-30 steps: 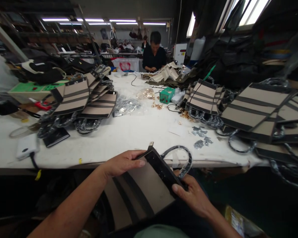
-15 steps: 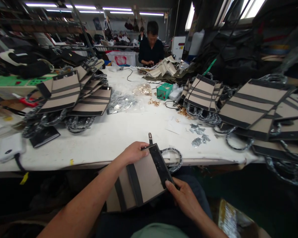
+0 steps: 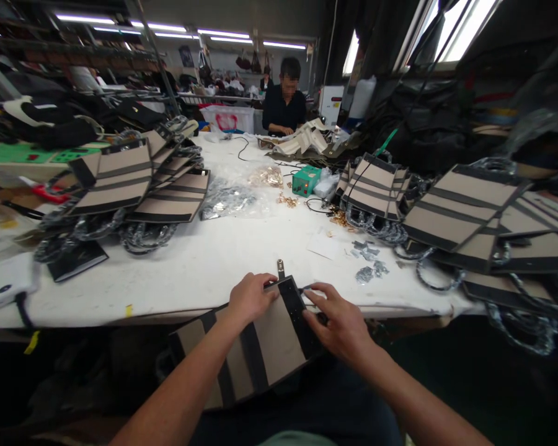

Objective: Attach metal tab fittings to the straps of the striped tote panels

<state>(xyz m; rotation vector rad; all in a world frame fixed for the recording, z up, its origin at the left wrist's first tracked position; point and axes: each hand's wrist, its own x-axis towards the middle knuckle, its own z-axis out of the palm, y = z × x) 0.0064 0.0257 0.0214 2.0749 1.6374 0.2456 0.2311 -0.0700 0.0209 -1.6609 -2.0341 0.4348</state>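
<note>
A beige handbag [image 3: 279, 341] with dark stripes lies tilted across my lap, its top end against the table's front edge. My left hand [image 3: 252, 300] is closed over its far side edge, thumb on the beige face. Beyond that edge sticks out a short dark strap with a metal fitting [image 3: 280, 268]. My right hand [image 3: 341, 317] grips the bag's dark top band [image 3: 298, 313], with the thumb on the band and the index finger at its outer edge. The bag's handle is mostly hidden behind my right hand.
Striped bags with plastic-wrapped handles are piled on the left [image 3: 116, 176] and right [image 3: 460, 207] of the white table [image 3: 204, 266]. Between them are a green box [image 3: 305, 181], gold-coloured fittings [image 3: 286, 200] and grey scraps [image 3: 365, 251]. Across the table sits a person [image 3: 284, 102].
My right hand has moved up along the bag's top band to the handle side, covering the handle loop. More of the bag's lower left now shows. My left hand stays on the far edge.
</note>
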